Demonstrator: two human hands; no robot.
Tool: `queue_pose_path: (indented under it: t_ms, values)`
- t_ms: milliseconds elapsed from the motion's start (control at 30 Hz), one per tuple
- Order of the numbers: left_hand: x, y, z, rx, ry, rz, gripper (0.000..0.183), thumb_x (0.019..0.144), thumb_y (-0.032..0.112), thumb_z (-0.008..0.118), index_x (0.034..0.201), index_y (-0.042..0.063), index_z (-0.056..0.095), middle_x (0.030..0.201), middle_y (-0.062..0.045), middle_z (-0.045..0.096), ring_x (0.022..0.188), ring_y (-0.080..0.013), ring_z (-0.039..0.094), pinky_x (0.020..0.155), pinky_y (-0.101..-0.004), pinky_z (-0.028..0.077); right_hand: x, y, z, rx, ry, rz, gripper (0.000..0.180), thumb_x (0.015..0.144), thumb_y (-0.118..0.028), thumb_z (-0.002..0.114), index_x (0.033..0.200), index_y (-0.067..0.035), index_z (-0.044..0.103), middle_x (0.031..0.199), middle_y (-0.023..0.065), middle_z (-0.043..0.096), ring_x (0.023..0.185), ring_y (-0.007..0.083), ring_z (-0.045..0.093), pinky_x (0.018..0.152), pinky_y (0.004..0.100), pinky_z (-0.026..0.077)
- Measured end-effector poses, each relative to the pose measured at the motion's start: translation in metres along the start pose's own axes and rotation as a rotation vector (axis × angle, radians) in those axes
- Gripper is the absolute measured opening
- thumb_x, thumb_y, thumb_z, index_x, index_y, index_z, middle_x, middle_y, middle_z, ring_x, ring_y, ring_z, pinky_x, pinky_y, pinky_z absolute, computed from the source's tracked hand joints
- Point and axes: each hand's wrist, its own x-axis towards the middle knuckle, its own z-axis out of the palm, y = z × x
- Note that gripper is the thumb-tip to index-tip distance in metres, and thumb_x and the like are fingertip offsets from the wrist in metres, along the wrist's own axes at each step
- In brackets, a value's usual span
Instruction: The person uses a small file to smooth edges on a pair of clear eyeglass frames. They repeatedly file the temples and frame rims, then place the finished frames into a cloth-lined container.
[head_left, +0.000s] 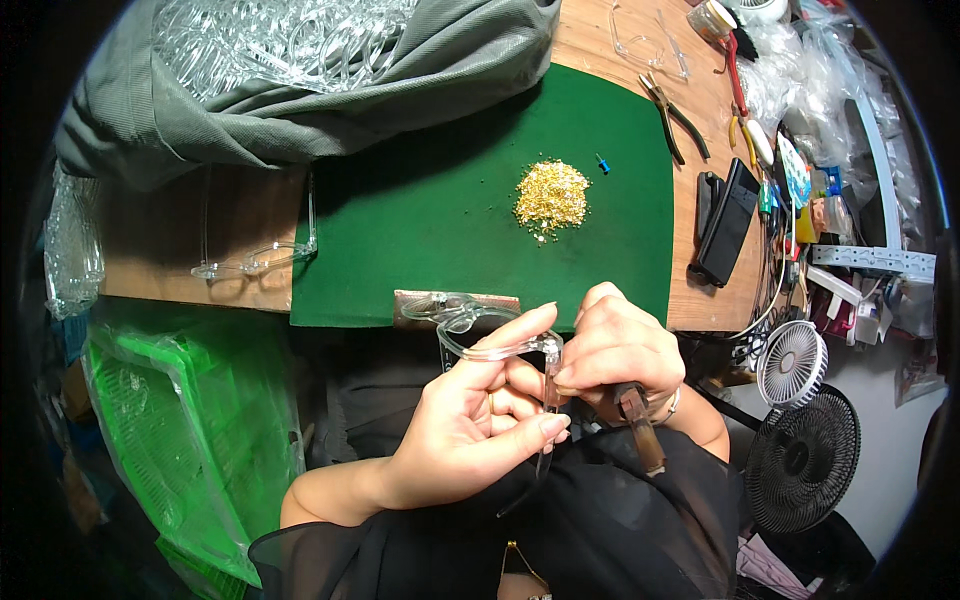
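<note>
My left hand (457, 435) holds a clear plastic eyeglass frame (525, 346), its fingers around one temple near the hinge corner. My right hand (626, 337) pinches that temple just below the hinge. A hand tool with a translucent brown handle (643, 431), perhaps a screwdriver, is held in the same right hand; its tip is hidden by the fingers. The far end of the frame lies over a small flat block (499, 302) at the front edge of a green mat (420, 217). Beyond the hands, a heap of tiny gold-coloured metal parts (553, 193) sits on the mat, with a blue push pin (603, 164) beside it.
A grey cloth sack (337, 124) full of clear plastic pieces (285, 45) stands at back left. Another clear frame (262, 259) lies at left. Pliers (667, 116), a black phone (729, 221) and cables line the right; fans (802, 457) stand lower right, a green crate (187, 427) lower left.
</note>
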Motion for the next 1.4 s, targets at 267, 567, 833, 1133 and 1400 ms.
queue_pose_path:
  t_ms: [267,567,833,1133,1400]
  values:
    - [-0.002,0.005,-0.002,0.059,-0.048,-0.03,0.074,0.08,-0.012,0.057,0.14,0.001,0.018,0.09,-0.011,0.056,0.082,-0.0173,0.063,0.076,-0.027,0.053,-0.001,0.0,0.003,0.147,0.02,0.041,0.017,0.067,-0.005,0.075,0.081,-0.004,0.064,0.073,0.0047,0.063,0.062,0.0175,0.057,0.058,0.0294,0.041]
    - [-0.003,0.003,-0.002,0.119,-0.081,-0.043,0.074,0.079,-0.012,0.058,0.14,0.001,0.019,0.092,-0.009,0.055,0.082,-0.015,0.062,0.077,-0.0259,0.052,-0.006,-0.001,0.004,0.239,0.019,0.088,0.017,0.069,-0.007,0.075,0.08,-0.003,0.064,0.071,0.0048,0.062,0.061,0.0172,0.056,0.058,0.0297,0.041]
    - [-0.004,0.0,-0.004,0.032,-0.08,-0.086,0.073,0.079,-0.01,0.059,0.14,0.001,0.02,0.092,-0.006,0.054,0.079,-0.0103,0.058,0.073,-0.0218,0.049,-0.006,-0.001,0.002,0.225,-0.034,0.1,0.015,0.07,-0.009,0.074,0.08,-0.003,0.064,0.071,0.0043,0.061,0.061,0.0171,0.056,0.059,0.0296,0.041]
    - [-0.005,0.0,-0.006,0.076,-0.087,-0.075,0.075,0.078,-0.012,0.059,0.14,0.001,0.019,0.091,-0.008,0.055,0.081,-0.0142,0.062,0.077,-0.026,0.052,-0.008,0.001,0.004,0.224,-0.044,0.095,0.019,0.07,-0.009,0.075,0.084,-0.004,0.064,0.074,0.005,0.061,0.064,0.018,0.056,0.06,0.0306,0.042]
    - [-0.012,0.006,-0.009,0.232,-0.048,-0.001,0.067,0.077,-0.012,0.058,0.136,-0.002,0.027,0.098,-0.014,0.06,0.081,-0.0125,0.061,0.076,-0.0246,0.052,-0.014,-0.011,-0.019,-0.152,-0.127,0.138,0.019,0.076,-0.013,0.069,0.088,-0.003,0.058,0.079,0.0081,0.06,0.069,0.0238,0.058,0.064,0.0339,0.045]
